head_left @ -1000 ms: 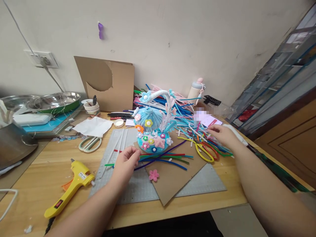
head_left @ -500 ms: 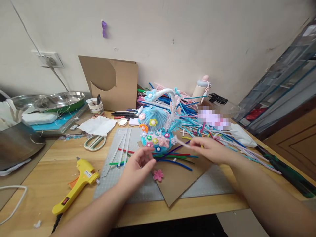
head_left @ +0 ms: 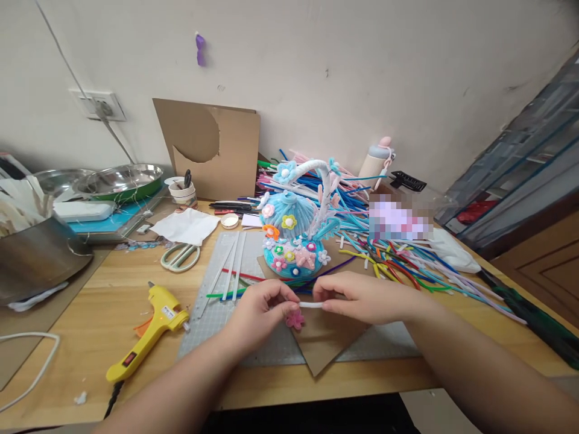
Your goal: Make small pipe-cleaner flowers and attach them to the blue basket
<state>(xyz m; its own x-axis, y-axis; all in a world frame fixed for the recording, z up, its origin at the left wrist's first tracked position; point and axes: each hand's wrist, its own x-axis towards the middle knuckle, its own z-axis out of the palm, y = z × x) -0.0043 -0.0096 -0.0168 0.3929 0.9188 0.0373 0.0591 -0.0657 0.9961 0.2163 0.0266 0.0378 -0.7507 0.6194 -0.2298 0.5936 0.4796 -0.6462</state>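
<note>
A short white pipe cleaner (head_left: pixel 311 305) stretches level between my two hands. My left hand (head_left: pixel 266 304) pinches its left end between thumb and fingers, and my right hand (head_left: pixel 355 296) pinches the other end. Just under the left fingertips lies a pink pipe-cleaner flower (head_left: pixel 295 320) on a piece of brown cardboard (head_left: pixel 319 349). Behind the hands stands a blue fuzzy basket-like craft (head_left: pixel 294 220) with a white arched handle and several coloured flowers on it. Loose coloured pipe cleaners (head_left: pixel 239 277) lie in front of it, partly hidden by my hands.
A yellow hot glue gun (head_left: pixel 156 328) rests at the left, with scissors (head_left: pixel 180 258) behind it. Clear glue sticks (head_left: pixel 231 271) lie on the grey cutting mat (head_left: pixel 199 340). Many pipe cleaners (head_left: pixel 407 265) spread across the right. A metal pot (head_left: pixel 40 259) stands far left.
My right hand has brought the white pipe cleaner left and toward me, to my left hand. My left hand, empty before, now grips its other end. The view has shifted slightly.
</note>
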